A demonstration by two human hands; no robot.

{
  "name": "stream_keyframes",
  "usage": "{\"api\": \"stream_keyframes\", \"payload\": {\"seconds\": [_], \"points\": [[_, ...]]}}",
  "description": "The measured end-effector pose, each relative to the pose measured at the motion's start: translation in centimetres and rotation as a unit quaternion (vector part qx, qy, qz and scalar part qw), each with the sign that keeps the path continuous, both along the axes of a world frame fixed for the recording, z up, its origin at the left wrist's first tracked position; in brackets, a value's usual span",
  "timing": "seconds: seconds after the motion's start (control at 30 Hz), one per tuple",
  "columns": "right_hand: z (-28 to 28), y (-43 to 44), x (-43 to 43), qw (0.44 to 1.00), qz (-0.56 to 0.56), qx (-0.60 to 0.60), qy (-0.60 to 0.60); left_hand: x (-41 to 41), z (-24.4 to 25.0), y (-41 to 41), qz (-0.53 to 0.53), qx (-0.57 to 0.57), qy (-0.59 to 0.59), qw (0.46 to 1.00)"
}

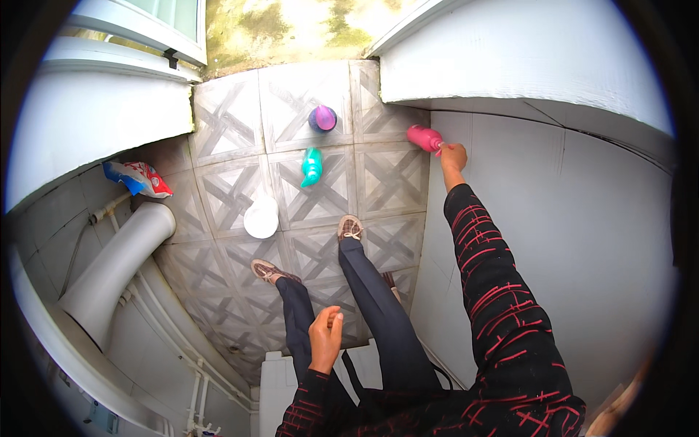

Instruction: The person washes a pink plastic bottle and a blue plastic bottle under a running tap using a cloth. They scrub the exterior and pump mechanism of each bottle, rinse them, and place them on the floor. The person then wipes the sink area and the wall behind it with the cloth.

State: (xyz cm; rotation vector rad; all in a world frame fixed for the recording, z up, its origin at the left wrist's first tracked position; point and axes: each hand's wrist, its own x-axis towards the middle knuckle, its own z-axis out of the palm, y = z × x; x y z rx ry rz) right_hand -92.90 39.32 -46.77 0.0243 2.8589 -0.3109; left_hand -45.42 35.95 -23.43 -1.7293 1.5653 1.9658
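Note:
My right hand point(454, 158) stretches out to the upper right and grips the narrow top end of a pink plastic bottle point(423, 137). The bottle is tilted, close to the right wall; whether it touches the floor I cannot tell. My left hand point(326, 338) hangs over my legs, loosely curled, with nothing visible in it. On the tiled floor ahead are a teal bottle point(312, 165) and a dark blue bottle with a purple top point(324, 118). Nearer my feet sits a round white container or lid point(261, 218).
A red, white and blue plastic packet point(141, 179) lies at the left by a white washbasin pedestal point(123, 273) and pipes point(164, 338). A smooth pale wall panel point(546, 218) runs along the right. Beyond the doorway at the top is stained, sunlit ground point(295, 33).

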Motion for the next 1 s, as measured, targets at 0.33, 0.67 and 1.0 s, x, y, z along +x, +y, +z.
{"api": "stream_keyframes", "payload": {"seconds": [0.33, 0.67, 1.0], "points": [[-3.4, 0.3, -5.2, 0.995, 0.050, 0.048, -0.070, 0.1, -1.1, 0.9, 0.022, 0.011, -0.024, 0.999], [-3.2, 3.9, 0.1, 0.990, 0.113, 0.076, -0.035, 0.7, 1.5, -0.5, 0.037, -0.005, 0.013, 0.999], [12.3, -1.9, 40.0, 0.815, -0.150, -0.221, -0.514, 4.5, 10.6, -6.6, 0.061, -0.083, 0.099, 0.990]]}}
